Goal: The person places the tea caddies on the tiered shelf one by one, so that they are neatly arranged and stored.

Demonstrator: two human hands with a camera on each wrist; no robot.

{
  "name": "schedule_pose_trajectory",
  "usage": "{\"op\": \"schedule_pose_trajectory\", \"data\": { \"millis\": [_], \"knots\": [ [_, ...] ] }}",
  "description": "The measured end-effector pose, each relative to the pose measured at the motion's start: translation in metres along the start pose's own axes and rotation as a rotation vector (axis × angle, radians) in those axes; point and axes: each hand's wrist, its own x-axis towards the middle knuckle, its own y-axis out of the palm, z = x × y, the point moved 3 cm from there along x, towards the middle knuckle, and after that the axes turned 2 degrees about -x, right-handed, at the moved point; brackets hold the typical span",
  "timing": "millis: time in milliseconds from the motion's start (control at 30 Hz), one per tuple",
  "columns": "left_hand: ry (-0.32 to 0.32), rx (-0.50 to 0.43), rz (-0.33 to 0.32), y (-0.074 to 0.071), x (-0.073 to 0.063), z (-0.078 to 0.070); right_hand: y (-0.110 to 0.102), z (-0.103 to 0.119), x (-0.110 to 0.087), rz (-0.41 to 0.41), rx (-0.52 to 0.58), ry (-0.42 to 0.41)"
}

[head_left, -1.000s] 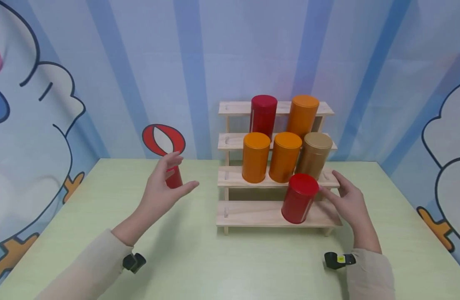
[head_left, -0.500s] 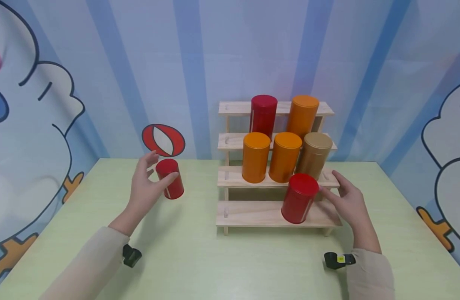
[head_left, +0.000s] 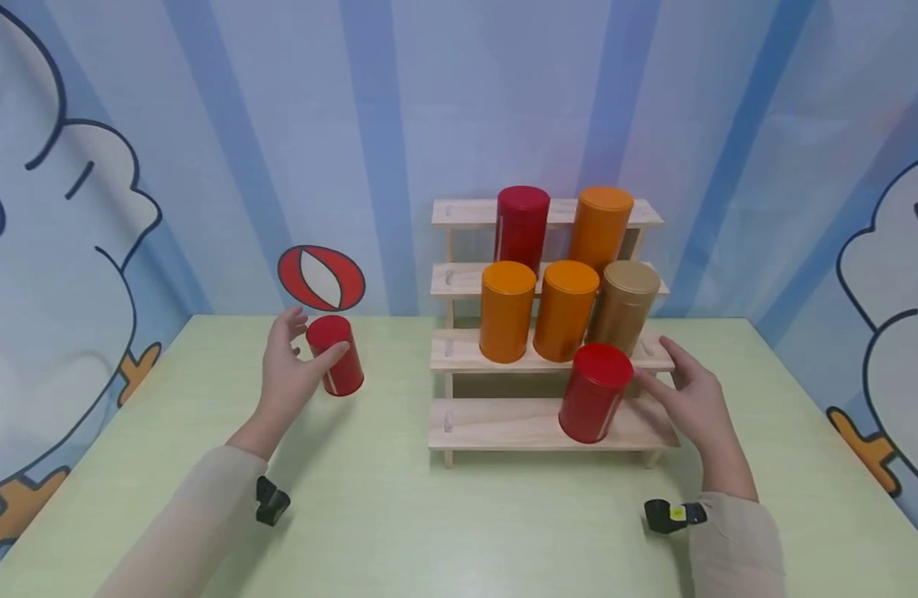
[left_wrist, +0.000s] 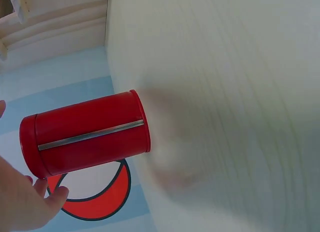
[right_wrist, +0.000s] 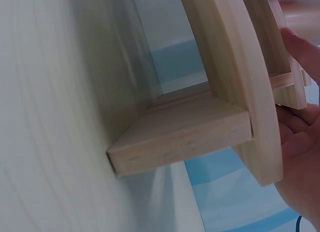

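Observation:
A red can (head_left: 346, 375) with a lid stands upright on the table at the left. My left hand (head_left: 285, 370) is about it, with the thumb across its front and the fingers spread behind its left side. In the left wrist view, fingertips (left_wrist: 57, 198) lie close to the can's lid end; whether they touch is unclear. At the right, my right hand (head_left: 694, 400) grips the side of a wooden tiered shelf (head_left: 496, 425). Its thumb lies beside another red can (head_left: 591, 403) on the lowest step. The right wrist view shows fingers (right_wrist: 292, 123) curled behind the shelf boards, partly hidden.
Two orange cans (head_left: 506, 320) and a gold can (head_left: 625, 307) stand on the step above. Higher up are a dark red can (head_left: 522, 226) and another orange can (head_left: 602, 228). A blue striped backdrop (head_left: 466, 100) rises behind the table (head_left: 444, 523).
My left hand has moved left, uncovering the red can on the table, and its thumb now crosses the can's front. The right hand stays on the shelf. The head view has shifted slightly.

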Motion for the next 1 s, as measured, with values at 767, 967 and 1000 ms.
{"op": "schedule_pose_trajectory", "data": {
  "millis": [767, 967, 1000],
  "knots": [
    [-0.184, -0.046, 0.052, 0.012, 0.005, 0.020, 0.000, 0.002, -0.001, -0.002, 0.002, 0.003],
    [-0.223, -0.067, 0.049, 0.015, 0.004, 0.024, -0.001, 0.002, -0.001, -0.004, 0.011, -0.012],
    [-0.228, -0.069, 0.048, 0.015, 0.004, 0.024, -0.001, 0.002, -0.001, -0.004, 0.012, -0.014]
  ]
}}
